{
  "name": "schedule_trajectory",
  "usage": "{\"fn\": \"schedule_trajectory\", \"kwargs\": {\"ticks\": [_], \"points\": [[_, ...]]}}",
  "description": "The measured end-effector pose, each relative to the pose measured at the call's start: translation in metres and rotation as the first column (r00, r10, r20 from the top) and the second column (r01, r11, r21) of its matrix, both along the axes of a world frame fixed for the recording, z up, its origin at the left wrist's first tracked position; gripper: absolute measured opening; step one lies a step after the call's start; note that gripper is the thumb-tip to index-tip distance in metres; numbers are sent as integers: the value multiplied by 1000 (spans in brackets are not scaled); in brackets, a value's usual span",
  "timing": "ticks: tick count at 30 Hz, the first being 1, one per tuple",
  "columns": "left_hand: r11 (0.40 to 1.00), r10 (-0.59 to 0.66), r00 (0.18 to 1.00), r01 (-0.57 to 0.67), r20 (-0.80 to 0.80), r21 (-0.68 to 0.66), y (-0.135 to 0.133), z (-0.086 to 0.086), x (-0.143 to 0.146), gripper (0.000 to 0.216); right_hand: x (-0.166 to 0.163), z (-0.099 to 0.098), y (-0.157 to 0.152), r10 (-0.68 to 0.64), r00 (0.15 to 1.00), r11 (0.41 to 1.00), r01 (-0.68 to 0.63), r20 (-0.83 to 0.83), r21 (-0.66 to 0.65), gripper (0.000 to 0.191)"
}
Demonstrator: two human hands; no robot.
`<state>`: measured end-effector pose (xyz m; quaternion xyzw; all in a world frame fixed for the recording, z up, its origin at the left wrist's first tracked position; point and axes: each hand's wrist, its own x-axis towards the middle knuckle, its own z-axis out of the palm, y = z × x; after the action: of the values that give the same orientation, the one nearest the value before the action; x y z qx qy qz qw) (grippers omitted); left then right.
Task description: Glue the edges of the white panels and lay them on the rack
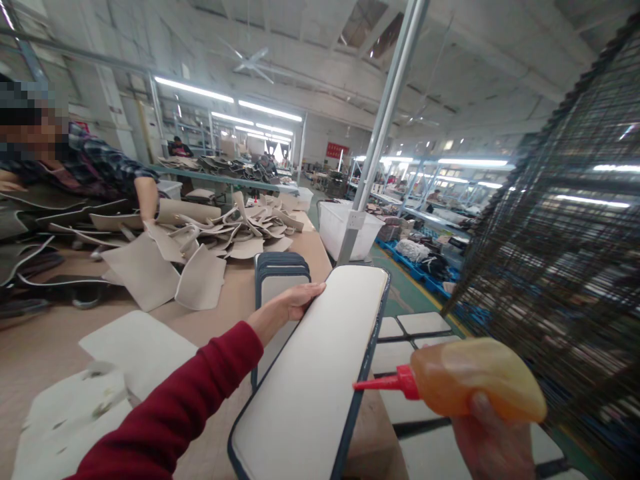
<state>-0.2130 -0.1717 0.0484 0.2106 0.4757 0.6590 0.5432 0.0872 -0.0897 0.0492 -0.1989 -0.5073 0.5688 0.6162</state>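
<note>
My left hand (295, 301), in a red sleeve, grips the left edge of a long white panel with a dark blue rim (320, 373), holding it tilted above the table. My right hand (493, 437) is wrapped round an orange squeeze bottle (475, 380) with a red nozzle. The nozzle tip touches or nearly touches the panel's right rim. Behind the panel lies a stack of similar blue-rimmed panels (280, 273).
The brown table (240, 313) carries a heap of beige cut pieces (220, 240) and white sheets (135, 347). A person in a plaid shirt (100, 173) leans over it at left. More panels (415, 333) lie on a surface at right, beside a dark wire rack (565, 253), a metal pole (385, 127) and a white bin (350, 230).
</note>
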Motion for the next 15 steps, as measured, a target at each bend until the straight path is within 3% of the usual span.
{"fn": "schedule_trajectory", "kwargs": {"ticks": [6, 15], "points": [[999, 10, 999, -12, -52, -37, 8, 9, 5, 27, 2, 5, -4, -34, 999, 999, 34, -29, 3, 40], [996, 52, 997, -56, -59, -70, 22, 20, 11, 26, 11, 4, -6, -29, 999, 999, 28, -46, -23, 53]]}}
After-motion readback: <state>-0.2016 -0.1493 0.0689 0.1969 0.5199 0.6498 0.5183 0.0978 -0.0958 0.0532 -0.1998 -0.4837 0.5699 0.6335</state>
